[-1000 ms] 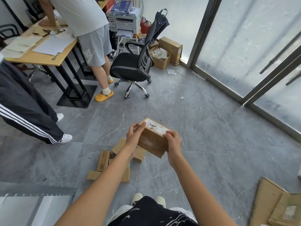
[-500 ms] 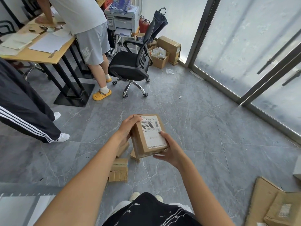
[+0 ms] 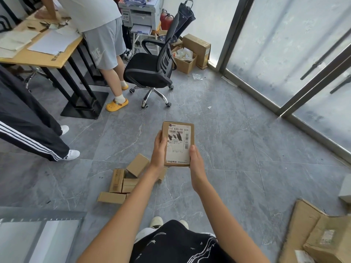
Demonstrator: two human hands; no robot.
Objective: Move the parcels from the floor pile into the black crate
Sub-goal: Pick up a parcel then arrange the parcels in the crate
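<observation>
Parcel (label up), both hands, grey floor

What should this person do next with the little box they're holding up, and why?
Probably turn to look for the black crate and carry the parcel there. Both the left hand and the right hand already hold it label-up, clear of the floor pile, so the grip looks secure. No crate shows in this view, so finding it likely comes first.
</observation>
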